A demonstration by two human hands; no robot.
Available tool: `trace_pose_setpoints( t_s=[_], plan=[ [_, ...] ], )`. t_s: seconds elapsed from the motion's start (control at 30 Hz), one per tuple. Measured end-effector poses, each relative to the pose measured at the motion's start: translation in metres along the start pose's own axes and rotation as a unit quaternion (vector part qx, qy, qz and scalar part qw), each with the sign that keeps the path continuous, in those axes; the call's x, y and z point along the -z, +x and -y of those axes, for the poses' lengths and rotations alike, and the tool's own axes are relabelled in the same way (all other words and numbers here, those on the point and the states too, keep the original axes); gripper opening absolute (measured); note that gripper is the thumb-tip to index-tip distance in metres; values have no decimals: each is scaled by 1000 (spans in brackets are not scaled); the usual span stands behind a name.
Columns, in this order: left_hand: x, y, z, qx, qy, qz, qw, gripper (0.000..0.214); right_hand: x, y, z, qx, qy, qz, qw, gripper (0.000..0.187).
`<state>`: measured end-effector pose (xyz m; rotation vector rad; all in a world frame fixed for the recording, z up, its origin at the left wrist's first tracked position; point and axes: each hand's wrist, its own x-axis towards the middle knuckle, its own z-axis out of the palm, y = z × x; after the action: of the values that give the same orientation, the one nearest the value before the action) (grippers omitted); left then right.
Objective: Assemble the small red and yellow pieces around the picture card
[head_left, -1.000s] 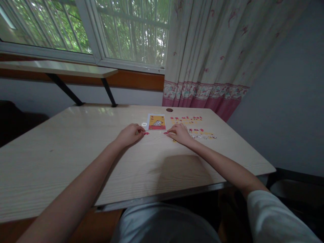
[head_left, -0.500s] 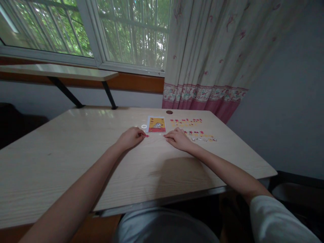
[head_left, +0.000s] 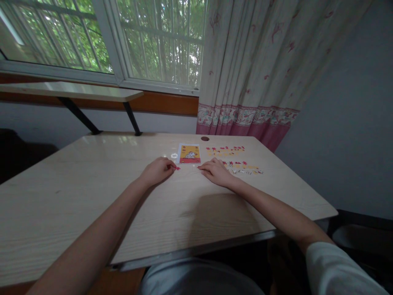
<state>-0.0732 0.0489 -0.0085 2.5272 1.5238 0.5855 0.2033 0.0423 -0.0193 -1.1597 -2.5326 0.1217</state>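
Observation:
In the head view, my left hand (head_left: 157, 171) rests low over the table with thumb and forefinger pinched on a small red jigsaw piece (head_left: 177, 168). Opposite it, my right hand (head_left: 216, 172) is also pinched, with a tiny reddish piece (head_left: 199, 167) just showing at its fingertips. Between and beyond the hands lies a picture card (head_left: 189, 155) with a white animal on yellow and red. Rows of red jigsaw pieces (head_left: 222, 148), yellow pieces (head_left: 253, 167) and whitish pieces (head_left: 245, 172) spread to the right; my right hand hides some of them.
The pale wooden table (head_left: 92, 184) has a round cable hole (head_left: 205, 139) near its back edge. A raised shelf (head_left: 92, 90) on dark legs stands at the back left. Behind the table hangs a flowered curtain (head_left: 245, 82) beside a barred window (head_left: 159, 41).
The view has tipped up slightly, so the table sits a little lower in it. Both hands keep nearly the same place and pinch.

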Motion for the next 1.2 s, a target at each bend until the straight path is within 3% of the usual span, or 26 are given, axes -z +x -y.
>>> trace_pose_setpoints(
  t_s=[0.8, 1.2],
  plan=[
    [-5, 0, 7, 5, 22, 14, 1000, 28, -4, 0, -1, 4, -3, 3, 1000, 32],
    [0, -5, 3, 14, 26, 14, 999, 32, 9, -2, -7, -7, -13, -27, 1000, 26]
  ],
)
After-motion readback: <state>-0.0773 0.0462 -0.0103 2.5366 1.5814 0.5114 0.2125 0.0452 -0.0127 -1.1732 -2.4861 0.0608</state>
